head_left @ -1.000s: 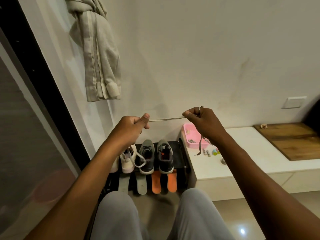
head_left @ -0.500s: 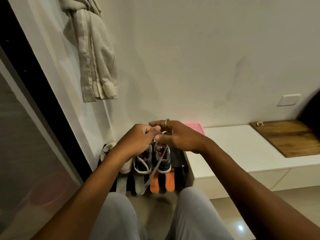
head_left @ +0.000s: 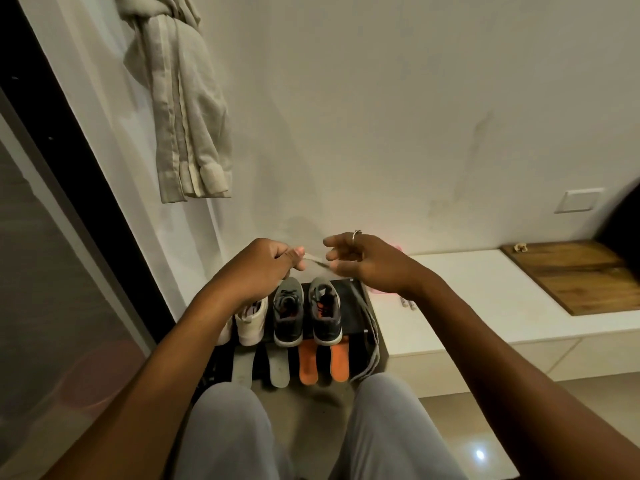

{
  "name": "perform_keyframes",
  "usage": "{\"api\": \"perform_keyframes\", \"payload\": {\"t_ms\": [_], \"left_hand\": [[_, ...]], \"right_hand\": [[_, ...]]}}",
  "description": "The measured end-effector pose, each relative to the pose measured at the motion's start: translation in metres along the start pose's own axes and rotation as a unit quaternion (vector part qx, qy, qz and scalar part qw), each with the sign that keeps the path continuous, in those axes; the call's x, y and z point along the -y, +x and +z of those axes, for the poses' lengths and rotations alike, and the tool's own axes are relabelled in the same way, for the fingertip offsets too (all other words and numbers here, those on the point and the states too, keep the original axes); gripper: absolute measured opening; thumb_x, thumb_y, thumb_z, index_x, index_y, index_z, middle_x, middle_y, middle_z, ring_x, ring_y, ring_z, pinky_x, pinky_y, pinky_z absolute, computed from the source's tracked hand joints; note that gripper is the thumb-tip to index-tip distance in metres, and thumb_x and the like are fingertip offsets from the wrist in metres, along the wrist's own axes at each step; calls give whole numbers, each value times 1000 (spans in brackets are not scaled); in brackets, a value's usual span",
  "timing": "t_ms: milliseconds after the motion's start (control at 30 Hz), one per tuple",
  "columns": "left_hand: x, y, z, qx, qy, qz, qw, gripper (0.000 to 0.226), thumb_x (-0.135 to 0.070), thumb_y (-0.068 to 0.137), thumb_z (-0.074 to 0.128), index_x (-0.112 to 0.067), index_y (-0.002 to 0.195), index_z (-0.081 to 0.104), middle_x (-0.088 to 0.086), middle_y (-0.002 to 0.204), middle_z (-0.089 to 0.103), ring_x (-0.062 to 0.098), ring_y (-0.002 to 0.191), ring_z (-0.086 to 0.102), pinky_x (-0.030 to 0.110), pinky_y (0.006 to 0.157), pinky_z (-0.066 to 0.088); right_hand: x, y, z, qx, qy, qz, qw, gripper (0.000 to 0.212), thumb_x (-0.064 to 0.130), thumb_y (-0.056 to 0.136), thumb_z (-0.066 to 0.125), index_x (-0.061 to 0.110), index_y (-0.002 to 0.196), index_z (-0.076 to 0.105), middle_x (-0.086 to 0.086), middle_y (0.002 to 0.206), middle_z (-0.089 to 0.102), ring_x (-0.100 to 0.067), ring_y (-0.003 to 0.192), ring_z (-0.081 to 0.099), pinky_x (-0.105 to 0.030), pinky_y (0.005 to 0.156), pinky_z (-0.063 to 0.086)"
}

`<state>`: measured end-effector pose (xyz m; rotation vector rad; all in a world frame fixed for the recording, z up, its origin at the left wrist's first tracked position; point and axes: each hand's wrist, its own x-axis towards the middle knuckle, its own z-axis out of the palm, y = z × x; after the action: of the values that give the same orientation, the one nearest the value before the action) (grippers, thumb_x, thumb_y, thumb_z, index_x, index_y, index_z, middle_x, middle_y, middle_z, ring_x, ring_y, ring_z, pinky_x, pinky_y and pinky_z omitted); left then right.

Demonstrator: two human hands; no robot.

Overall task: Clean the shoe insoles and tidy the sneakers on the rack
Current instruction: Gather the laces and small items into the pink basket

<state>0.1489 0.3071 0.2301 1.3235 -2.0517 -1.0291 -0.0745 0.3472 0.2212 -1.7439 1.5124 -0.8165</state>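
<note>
My left hand (head_left: 263,268) pinches one end of a grey shoelace (head_left: 372,337) between thumb and forefinger. My right hand (head_left: 374,268), a ring on one finger, pinches the same lace a short way along. The rest of the lace hangs down in a loop beside the black rack (head_left: 351,313). On the rack stand a pair of dark grey sneakers (head_left: 288,313) and, left of them, a white sneaker (head_left: 251,322) partly hidden by my left wrist. In front lie two orange insoles (head_left: 308,363) and two grey insoles (head_left: 278,370).
A low white bench (head_left: 485,306) runs to the right of the rack with a wooden board (head_left: 575,275) on it. A pink tray (head_left: 398,249) shows only an edge behind my right hand. A beige garment (head_left: 183,116) hangs on the wall. A glass door (head_left: 52,271) is left. My knees fill the bottom.
My hands went from stretching the lace wide, to meeting together, to now parting slightly with a short length between them. The lace's free part now hangs to the right of the rack.
</note>
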Motion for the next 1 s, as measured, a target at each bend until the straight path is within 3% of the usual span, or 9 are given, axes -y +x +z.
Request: {"api": "perform_keyframes", "payload": {"t_ms": [67,167,267,333,367,600,733,867,1000], "left_hand": [[-4,-1,8,9,8,13,1000,39,-46,104,47,-21,88,73,-3,64,50,0,35,37,27,51,31],[-6,-2,16,21,26,26,999,47,-47,104,46,-20,74,71,-5,55,46,2,35,33,27,50,29],[-3,-2,16,29,8,12,999,50,-55,100,47,-20,70,66,-5,50,36,7,38,28,27,48,23],[-2,-3,14,29,5,1,1000,50,-62,96,47,-22,74,68,2,59,41,9,42,30,29,50,25],[-2,-2,13,29,8,-6,1000,51,-63,96,47,-22,77,70,4,63,46,10,43,33,29,51,29],[-2,-2,7,83,-39,-70,993,51,-54,102,45,-10,90,69,-3,62,43,9,47,35,24,45,34],[-8,-7,3,121,-115,-95,981,50,-54,102,45,-10,83,57,-5,56,41,9,45,35,24,45,37],[-20,-13,-2,148,-296,-108,937,47,-54,100,47,-18,70,46,-1,56,40,14,45,40,27,45,45],[-32,-12,-2,95,-523,-62,845,37,-46,96,48,-17,74,51,0,61,58,15,54,62,32,53,59]], "right_hand": [[5,-1,9,50,25,-28,998,60,18,94,69,26,148,45,8,131,61,-3,120,58,-22,98,50],[11,2,24,89,36,-79,992,62,15,95,67,22,151,43,4,139,59,-7,124,58,-28,105,50],[11,3,26,86,19,-106,990,34,22,100,63,18,133,61,3,108,69,-12,92,66,-30,85,55],[9,0,23,78,32,-101,991,17,26,102,60,16,112,70,-3,75,56,-19,65,51,-37,63,44],[9,0,20,63,32,-96,993,19,28,103,58,16,105,72,-3,67,48,-19,59,43,-35,59,37],[6,4,2,-74,-37,-48,995,20,29,102,58,22,92,74,2,60,48,-2,48,38,-25,54,32],[3,5,0,-118,-47,-35,991,23,29,104,55,27,85,69,-5,66,57,-7,55,44,-29,58,36],[-2,5,1,-130,-52,-22,990,23,31,104,54,24,90,71,-12,77,66,-14,64,51,-30,64,41],[-3,4,12,-115,-69,-17,991,31,35,106,49,22,93,74,-5,70,63,-7,61,52,-27,58,37]]}}
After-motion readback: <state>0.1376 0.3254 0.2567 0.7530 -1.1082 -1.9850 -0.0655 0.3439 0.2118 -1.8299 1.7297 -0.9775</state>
